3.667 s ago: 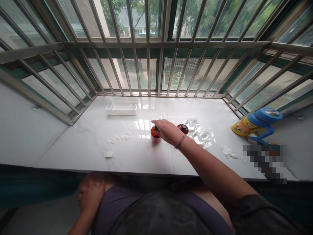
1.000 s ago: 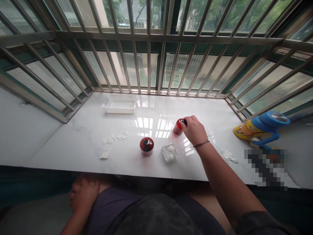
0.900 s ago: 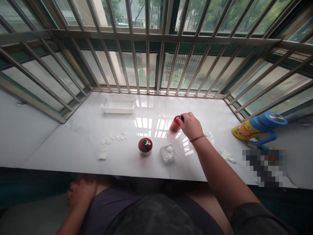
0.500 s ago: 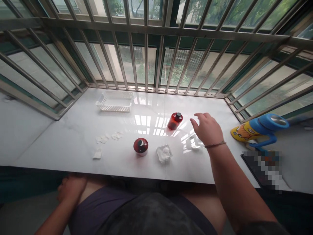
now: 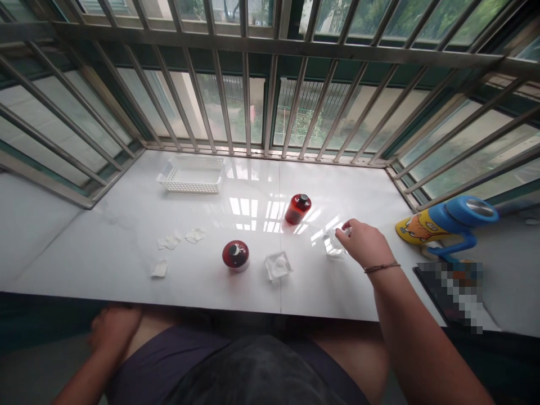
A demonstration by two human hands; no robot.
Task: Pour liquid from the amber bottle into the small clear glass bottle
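My right hand (image 5: 365,246) reaches over the white sill and pinches a small clear plastic box (image 5: 334,243) at its right edge. A red bottle with a black cap (image 5: 297,208) stands upright just beyond and left of that box. A second red bottle (image 5: 235,255) stands nearer to me, left of centre. Between them sits another clear box (image 5: 278,265) with something white inside. My left hand (image 5: 112,332) rests on my thigh below the sill, fingers curled, holding nothing I can see.
A white slotted basket (image 5: 190,175) stands at the back left of the white sill (image 5: 126,225). Several white pads (image 5: 177,242) lie scattered on the left. A blue and yellow cup (image 5: 442,222) lies at the right. Metal window bars (image 5: 253,101) close off the far side.
My right hand let go of the far red bottle, which now stands upright, then moved right and down onto the clear box. The view shifted left a little.
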